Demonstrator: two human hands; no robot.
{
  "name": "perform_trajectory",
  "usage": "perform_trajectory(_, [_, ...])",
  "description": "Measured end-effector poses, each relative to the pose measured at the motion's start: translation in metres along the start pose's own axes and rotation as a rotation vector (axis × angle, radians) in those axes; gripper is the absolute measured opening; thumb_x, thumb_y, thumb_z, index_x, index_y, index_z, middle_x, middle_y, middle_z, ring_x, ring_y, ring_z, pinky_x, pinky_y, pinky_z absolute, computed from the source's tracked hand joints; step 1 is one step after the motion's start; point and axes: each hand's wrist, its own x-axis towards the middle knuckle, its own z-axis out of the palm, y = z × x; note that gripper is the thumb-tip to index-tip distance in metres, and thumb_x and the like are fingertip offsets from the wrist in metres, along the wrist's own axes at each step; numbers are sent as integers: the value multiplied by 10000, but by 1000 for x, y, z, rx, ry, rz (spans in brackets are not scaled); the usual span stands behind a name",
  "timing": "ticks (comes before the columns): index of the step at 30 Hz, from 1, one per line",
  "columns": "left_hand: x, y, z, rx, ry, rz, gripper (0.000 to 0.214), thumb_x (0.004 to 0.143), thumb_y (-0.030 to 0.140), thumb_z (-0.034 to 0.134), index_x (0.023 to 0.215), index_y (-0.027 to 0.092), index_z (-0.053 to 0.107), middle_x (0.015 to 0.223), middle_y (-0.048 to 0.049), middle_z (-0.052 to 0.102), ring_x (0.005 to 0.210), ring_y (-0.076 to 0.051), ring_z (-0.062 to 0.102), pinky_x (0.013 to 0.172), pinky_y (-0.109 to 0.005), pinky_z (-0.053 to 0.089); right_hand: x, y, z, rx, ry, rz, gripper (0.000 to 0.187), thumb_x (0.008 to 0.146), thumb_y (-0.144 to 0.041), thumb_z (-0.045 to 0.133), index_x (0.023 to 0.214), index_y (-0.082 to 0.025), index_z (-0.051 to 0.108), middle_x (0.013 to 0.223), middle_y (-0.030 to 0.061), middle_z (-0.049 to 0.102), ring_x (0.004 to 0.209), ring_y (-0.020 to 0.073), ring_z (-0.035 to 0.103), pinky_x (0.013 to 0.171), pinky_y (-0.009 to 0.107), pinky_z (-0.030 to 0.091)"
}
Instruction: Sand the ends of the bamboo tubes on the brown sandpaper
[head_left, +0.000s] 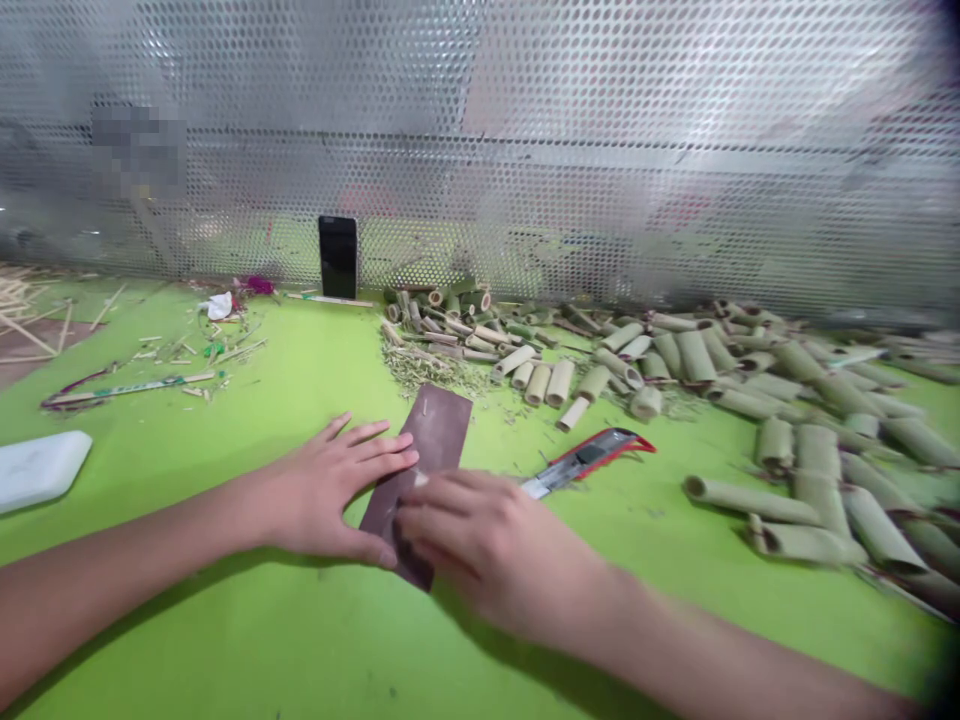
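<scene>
Remotely, I saw the left hand [322, 497] spread open, fingertips on the brown sheet [444, 430] on the green table [300, 650]. The right hand [495, 550], fingers curled, gripped a small pale piece [421, 480] over that sheet, near the utility knife [589, 457].

No legible text; no readable labels, numbers

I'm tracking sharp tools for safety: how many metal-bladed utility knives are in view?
1: a red-edged grey utility knife, lying on the bright green tabletop just beyond the right hand. Others could be hidden under the pale green, tube-shaped bamboo pieces.
</scene>
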Motion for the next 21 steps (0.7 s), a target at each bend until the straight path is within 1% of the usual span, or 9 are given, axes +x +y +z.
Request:
perform_trajectory(2, [0, -1, 0, 8, -8, 14, 1017, 819, 865, 512, 1619, 309, 221, 1687, -46, 162, 1568, -385, 96, 1247, -677, -3, -1, -2, -1, 116, -48, -16, 162, 976, -149, 579, 1046, -182, 721, 1056, 70, 741, 944, 216, 679, 891, 384, 547])
perform_trajectory(3, [-1, -1, 0, 9, -12, 18, 1010, 822, 859, 518, 1619, 319, 212, 1689, -41, 156, 1569, -383, 86, 1246, -680, -2, -1, -1, -2, 194, -43, 17, 152, 983, -175, 585, 1055, -187, 718, 1065, 70, 739, 956, 217, 679, 898, 386, 546])
perform_trajectory(5, [-1, -3, 1, 8, -15, 4, 1002, 821, 853, 528, 1619, 352, 187, 1693, -26, 127, 1569, -383, 68, 1243, -687, 6, -1, 8, -7, 432, 24, 168, 149, 997, -242, 585, 1090, -197, 692, 1079, 72, 732, 986, 221, 685, 914, 399, 551])
perform_trajectory(8, [-2, -4, 1, 6, -40, -25, 992, 817, 860, 525, 1614, 397, 161, 1695, -10, 95, 1566, -393, 65, 1235, -703, 21, 1, 26, -16, 918, 170, 401, 189, 1017, -339, 530, 1128, -213, 616, 1103, 80, 714, 996, 218, 698, 888, 395, 576])
perform_trajectory(10, [-2, -5, 0, 4, -57, -20, 988, 819, 863, 516, 1614, 405, 148, 1695, -11, 89, 1564, -396, 69, 1230, -711, 23, 3, 35, -19, 1158, 210, 472, 224, 1021, -387, 479, 1133, -218, 576, 1179, 97, 689, 1017, 222, 698, 874, 392, 583])
perform_trajectory(11, [-2, -5, -1, 4, -63, -13, 991, 820, 864, 513, 1615, 405, 140, 1696, -12, 87, 1565, -396, 67, 1228, -712, 19, 4, 38, -20, 1223, 211, 496, 243, 1024, -405, 453, 1130, -218, 566, 1219, 106, 674, 1033, 228, 695, 875, 393, 584])
perform_trajectory(13, [-2, -5, -4, 7, -67, 2, 995, 819, 861, 521, 1616, 402, 141, 1696, -14, 83, 1565, -396, 59, 1229, -710, 11, 5, 39, -21, 1285, 191, 539, 273, 1035, -414, 391, 1128, -214, 552, 1252, 118, 658, 1042, 237, 691, 870, 400, 584])
perform_trajectory(17, [-3, -7, -9, 7, -63, 33, 991, 819, 836, 561, 1616, 385, 180, 1695, -20, 100, 1562, -406, 60, 1233, -704, 30, 6, 36, -20, 1333, 154, 533, 285, 1058, -362, 287, 1109, -214, 525, 1164, 116, 672, 1006, 233, 696, 855, 406, 576])
perform_trajectory(21, [-4, -14, -9, -16, -47, 77, 986, 808, 809, 612, 1609, 390, 220, 1691, -8, 142, 1560, -405, 80, 1246, -683, 23, 5, 39, -19, 1312, 150, 521, 310, 1059, -392, 279, 1068, -213, 531, 1080, 110, 673, 944, 229, 680, 825, 407, 566])
